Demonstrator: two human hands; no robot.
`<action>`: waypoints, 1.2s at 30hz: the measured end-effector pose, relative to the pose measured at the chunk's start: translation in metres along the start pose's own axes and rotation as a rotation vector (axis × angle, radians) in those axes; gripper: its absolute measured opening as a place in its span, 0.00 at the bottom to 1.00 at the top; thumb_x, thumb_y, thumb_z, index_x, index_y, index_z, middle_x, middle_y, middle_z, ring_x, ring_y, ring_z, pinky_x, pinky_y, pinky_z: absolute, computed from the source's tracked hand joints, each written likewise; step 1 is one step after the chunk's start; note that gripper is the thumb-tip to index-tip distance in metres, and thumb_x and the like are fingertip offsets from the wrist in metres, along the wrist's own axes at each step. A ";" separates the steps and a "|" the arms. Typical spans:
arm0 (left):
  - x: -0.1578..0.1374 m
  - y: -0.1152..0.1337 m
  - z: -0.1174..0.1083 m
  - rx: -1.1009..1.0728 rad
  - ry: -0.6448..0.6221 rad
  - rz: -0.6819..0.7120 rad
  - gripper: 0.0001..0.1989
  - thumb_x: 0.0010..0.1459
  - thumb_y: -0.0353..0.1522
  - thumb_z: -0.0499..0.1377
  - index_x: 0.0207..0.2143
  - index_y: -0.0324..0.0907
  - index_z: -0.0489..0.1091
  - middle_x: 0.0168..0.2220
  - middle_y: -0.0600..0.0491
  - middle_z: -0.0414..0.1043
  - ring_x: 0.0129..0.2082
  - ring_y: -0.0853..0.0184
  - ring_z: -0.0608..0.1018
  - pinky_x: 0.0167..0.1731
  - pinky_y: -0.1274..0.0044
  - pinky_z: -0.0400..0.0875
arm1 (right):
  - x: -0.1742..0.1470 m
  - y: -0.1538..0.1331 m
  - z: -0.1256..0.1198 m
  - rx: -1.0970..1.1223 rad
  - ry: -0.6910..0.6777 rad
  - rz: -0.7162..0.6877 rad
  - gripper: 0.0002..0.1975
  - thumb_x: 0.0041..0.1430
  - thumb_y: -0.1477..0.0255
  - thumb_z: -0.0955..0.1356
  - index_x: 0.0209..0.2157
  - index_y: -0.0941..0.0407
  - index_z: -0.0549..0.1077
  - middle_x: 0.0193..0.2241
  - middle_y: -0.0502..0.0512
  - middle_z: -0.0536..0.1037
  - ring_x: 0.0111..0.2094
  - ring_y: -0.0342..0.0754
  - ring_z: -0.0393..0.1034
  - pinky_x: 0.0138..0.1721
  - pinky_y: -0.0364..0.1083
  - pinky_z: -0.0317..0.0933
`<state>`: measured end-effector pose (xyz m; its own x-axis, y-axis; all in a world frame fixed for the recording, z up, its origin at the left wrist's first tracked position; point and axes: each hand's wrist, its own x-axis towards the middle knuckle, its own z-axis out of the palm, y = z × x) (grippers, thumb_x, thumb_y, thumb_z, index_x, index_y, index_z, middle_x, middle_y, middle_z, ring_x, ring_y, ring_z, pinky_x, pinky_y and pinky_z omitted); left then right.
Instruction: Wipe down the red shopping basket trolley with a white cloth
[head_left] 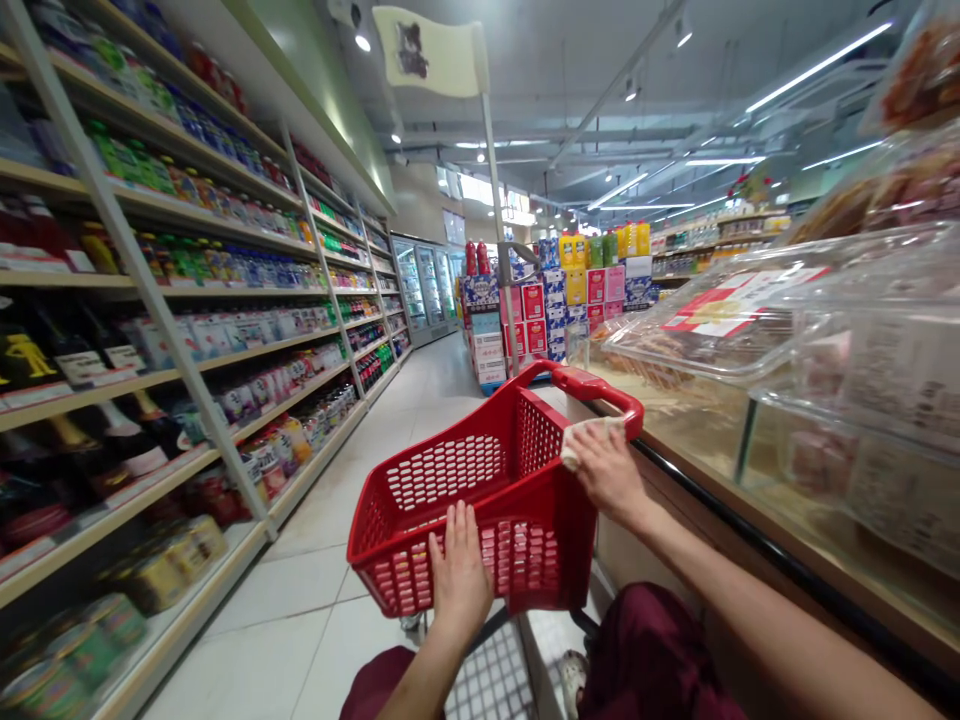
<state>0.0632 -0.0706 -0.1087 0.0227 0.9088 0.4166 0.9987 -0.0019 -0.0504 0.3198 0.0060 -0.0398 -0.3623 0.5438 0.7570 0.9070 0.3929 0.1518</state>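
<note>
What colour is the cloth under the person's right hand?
Off-white; the cloth shows best in the head view.

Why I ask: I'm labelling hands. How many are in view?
2: left hand against the red basket, right hand on a pale cloth at the basket's handle end.

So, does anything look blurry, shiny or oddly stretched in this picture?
Head view, left: the shelf post leans, apparently from wide-angle stretch; head view, lower left: green cans look smeared; head view, right: the clear plastic tray lid catches glare; head view, centre: the red shopping cart and left hand look clearer.
</note>
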 end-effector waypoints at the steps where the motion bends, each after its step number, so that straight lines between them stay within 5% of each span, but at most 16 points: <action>1: 0.000 0.000 -0.001 -0.001 -0.001 0.009 0.35 0.45 0.28 0.48 0.58 0.34 0.44 0.61 0.48 0.41 0.60 0.61 0.47 0.55 0.60 0.47 | -0.001 -0.007 0.001 0.032 -0.022 -0.077 0.18 0.55 0.73 0.59 0.48 0.54 0.67 0.49 0.54 0.68 0.53 0.52 0.57 0.54 0.55 0.40; 3: -0.001 -0.001 -0.002 0.006 -0.001 0.036 0.34 0.46 0.29 0.47 0.57 0.36 0.46 0.61 0.49 0.43 0.60 0.61 0.49 0.55 0.60 0.47 | 0.001 -0.009 0.001 0.051 -0.032 -0.121 0.18 0.56 0.72 0.58 0.47 0.54 0.68 0.48 0.53 0.69 0.52 0.51 0.57 0.55 0.54 0.39; 8: -0.001 0.000 0.003 0.034 0.035 0.035 0.34 0.46 0.29 0.48 0.58 0.36 0.45 0.61 0.48 0.43 0.60 0.61 0.48 0.55 0.60 0.47 | 0.004 0.009 -0.004 -0.090 0.098 0.240 0.18 0.56 0.71 0.58 0.47 0.59 0.68 0.48 0.59 0.69 0.53 0.56 0.55 0.53 0.59 0.42; 13: -0.002 0.001 0.002 0.028 0.015 0.030 0.33 0.46 0.28 0.47 0.57 0.36 0.46 0.60 0.48 0.44 0.60 0.62 0.49 0.55 0.59 0.46 | -0.002 -0.015 -0.001 0.061 -0.008 -0.074 0.17 0.56 0.72 0.59 0.47 0.55 0.68 0.49 0.52 0.69 0.53 0.51 0.56 0.55 0.53 0.40; 19: -0.003 0.003 0.005 0.042 0.052 0.041 0.33 0.46 0.29 0.47 0.57 0.35 0.45 0.61 0.48 0.43 0.60 0.61 0.48 0.55 0.59 0.46 | -0.006 -0.008 -0.004 -0.051 0.099 0.219 0.18 0.58 0.70 0.57 0.48 0.59 0.67 0.50 0.58 0.67 0.54 0.56 0.55 0.53 0.58 0.42; 24: -0.004 0.002 0.003 0.038 0.031 0.039 0.32 0.46 0.28 0.46 0.57 0.36 0.46 0.60 0.48 0.43 0.60 0.62 0.49 0.55 0.59 0.46 | -0.013 -0.029 0.005 0.073 0.027 -0.072 0.18 0.57 0.71 0.59 0.48 0.54 0.67 0.50 0.52 0.67 0.54 0.50 0.55 0.56 0.53 0.40; 29: -0.004 0.003 -0.001 0.030 -0.005 0.033 0.34 0.46 0.27 0.46 0.58 0.34 0.44 0.61 0.48 0.41 0.60 0.62 0.47 0.55 0.59 0.45 | -0.010 -0.021 0.004 -0.036 0.132 0.222 0.18 0.58 0.70 0.57 0.48 0.60 0.67 0.50 0.58 0.67 0.54 0.55 0.54 0.54 0.57 0.41; 34: -0.004 0.004 0.000 0.044 -0.009 0.016 0.33 0.46 0.27 0.46 0.57 0.34 0.45 0.61 0.47 0.42 0.60 0.61 0.48 0.55 0.59 0.45 | -0.014 -0.034 0.006 0.075 0.038 -0.027 0.18 0.56 0.74 0.58 0.48 0.55 0.67 0.50 0.52 0.67 0.55 0.50 0.54 0.56 0.53 0.40; 36: -0.003 0.003 0.001 0.054 -0.005 0.035 0.32 0.47 0.26 0.45 0.57 0.36 0.45 0.61 0.48 0.42 0.60 0.62 0.48 0.55 0.59 0.45 | -0.013 -0.029 0.004 0.068 0.035 0.000 0.18 0.56 0.74 0.58 0.48 0.55 0.67 0.50 0.53 0.67 0.55 0.50 0.54 0.56 0.54 0.39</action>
<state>0.0665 -0.0735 -0.1109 0.0569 0.9106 0.4094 0.9934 -0.0108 -0.1140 0.2970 -0.0094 -0.0568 -0.3532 0.5180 0.7790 0.8899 0.4431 0.1089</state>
